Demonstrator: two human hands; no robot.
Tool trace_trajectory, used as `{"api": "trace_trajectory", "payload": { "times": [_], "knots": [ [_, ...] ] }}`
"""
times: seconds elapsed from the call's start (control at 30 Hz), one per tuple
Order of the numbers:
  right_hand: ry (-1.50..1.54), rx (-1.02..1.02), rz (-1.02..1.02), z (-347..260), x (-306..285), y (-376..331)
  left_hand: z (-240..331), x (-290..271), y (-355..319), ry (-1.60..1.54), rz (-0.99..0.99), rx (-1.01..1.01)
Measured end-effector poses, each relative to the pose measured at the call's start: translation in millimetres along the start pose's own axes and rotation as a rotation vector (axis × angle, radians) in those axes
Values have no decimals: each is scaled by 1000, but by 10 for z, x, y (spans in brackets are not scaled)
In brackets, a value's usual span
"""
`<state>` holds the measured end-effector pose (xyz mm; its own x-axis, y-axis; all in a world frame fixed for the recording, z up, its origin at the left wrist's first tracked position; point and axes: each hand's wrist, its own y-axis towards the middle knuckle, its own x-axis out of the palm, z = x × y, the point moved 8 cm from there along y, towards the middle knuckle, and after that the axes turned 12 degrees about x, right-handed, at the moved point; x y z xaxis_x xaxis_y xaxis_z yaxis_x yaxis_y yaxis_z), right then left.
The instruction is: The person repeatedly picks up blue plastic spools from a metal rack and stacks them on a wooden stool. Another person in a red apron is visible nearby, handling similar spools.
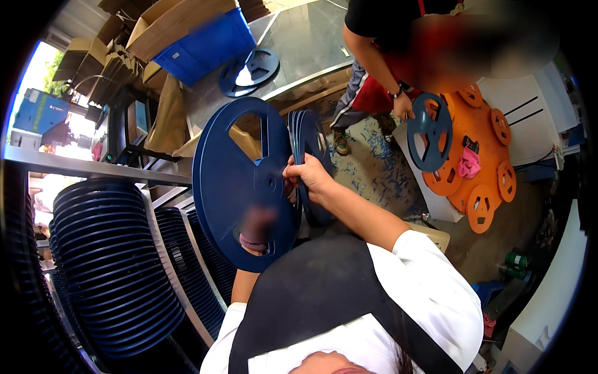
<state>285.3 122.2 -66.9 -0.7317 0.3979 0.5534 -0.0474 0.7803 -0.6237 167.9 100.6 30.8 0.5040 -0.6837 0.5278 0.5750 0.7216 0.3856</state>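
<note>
A large blue plastic reel (227,168) with cut-out windows stands upright in front of my chest. My left forearm goes behind it, and my left hand (258,225) comes through its lower window, over the face. That hand is blurred, so its fingers cannot be made out; a mauve band circles the wrist. Just right of the big reel, several thin blue reel discs (299,134) stand on edge, pressed together like a fan. My right hand (309,177) is closed around their near edge, thumb on top, fingertips partly hidden between the discs and the big reel.
Tall stacks of blue reels (115,268) fill a metal rack at my left. Ahead, a metal table (305,40) carries loose blue reels (249,71) and a blue crate (205,47). At right, a co-worker holds another blue reel (430,132) beside an orange round table (483,146).
</note>
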Motion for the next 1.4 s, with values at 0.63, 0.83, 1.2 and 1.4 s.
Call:
{"api": "trace_trajectory", "payload": {
  "times": [0.63, 0.83, 1.2, 1.4],
  "knots": [
    [-3, -37, -21, -16, -31, 67, -188, -131, 20, -43, 142, -121],
    [-28, -39, 0, -26, -19, 49, -216, -147, -3, -63, 182, -162],
    [-18, -53, -28, -20, -1, 44, -230, -209, -52, -106, 255, -195],
    [21, -8, -56, -3, -23, 75, -258, -229, -56, -143, 288, -219]
  ]
}}
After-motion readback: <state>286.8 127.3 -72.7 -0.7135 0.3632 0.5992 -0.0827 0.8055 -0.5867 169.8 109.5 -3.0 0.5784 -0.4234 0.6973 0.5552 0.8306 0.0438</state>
